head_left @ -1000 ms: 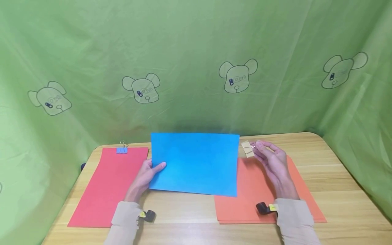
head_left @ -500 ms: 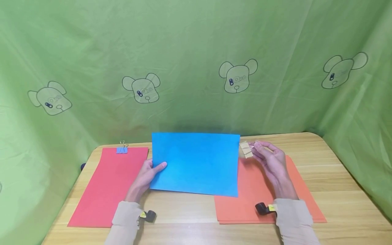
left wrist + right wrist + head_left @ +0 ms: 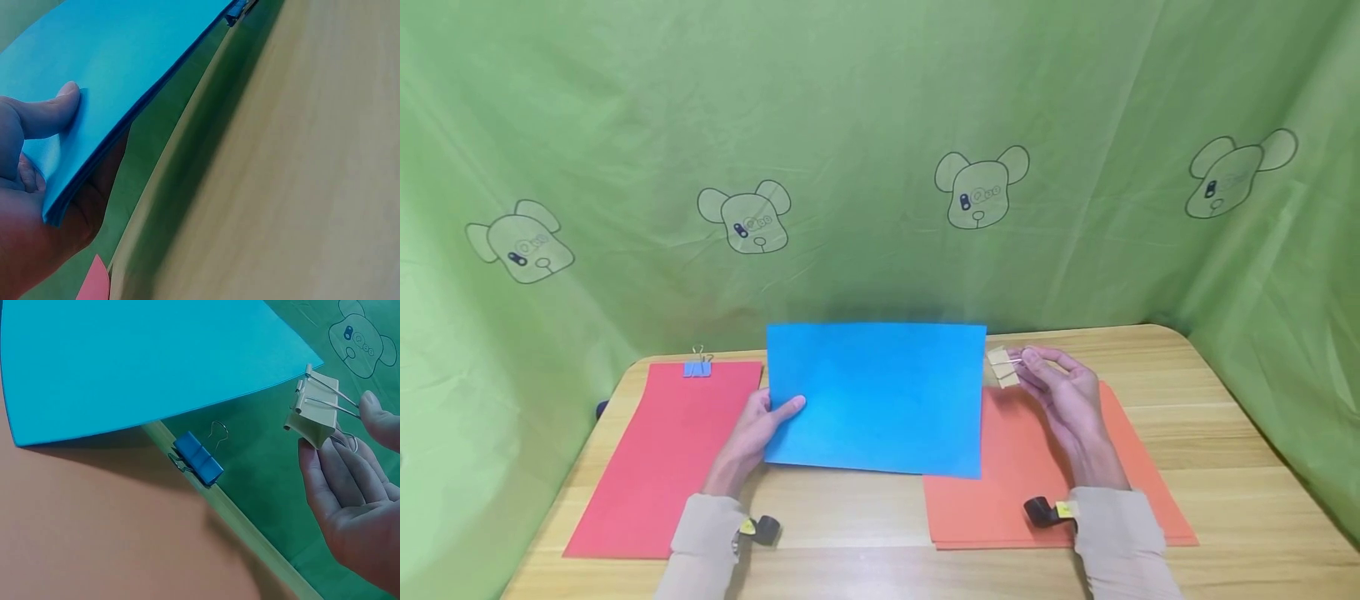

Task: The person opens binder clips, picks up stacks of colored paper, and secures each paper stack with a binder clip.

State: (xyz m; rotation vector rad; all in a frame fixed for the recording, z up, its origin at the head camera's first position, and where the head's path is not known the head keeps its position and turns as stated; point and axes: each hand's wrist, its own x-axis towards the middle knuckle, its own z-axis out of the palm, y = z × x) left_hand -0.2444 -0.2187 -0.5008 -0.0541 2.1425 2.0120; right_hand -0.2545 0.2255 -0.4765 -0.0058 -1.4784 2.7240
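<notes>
Blue paper [image 3: 876, 400] above wooden table [image 3: 850, 512], before green curtain [image 3: 865, 100].

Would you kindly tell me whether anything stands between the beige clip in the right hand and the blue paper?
Nothing visible does. The right hand holds the beige clip right beside the blue paper; whether they touch is unclear. The blue clip shows lower down in the right wrist view, not between them.

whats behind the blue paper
The right wrist view shows orange paper reaching under the blue paper and a blue binder clip, hidden from the head view, by the edge of the table. The left hand has fingers behind, mostly covered.
</notes>
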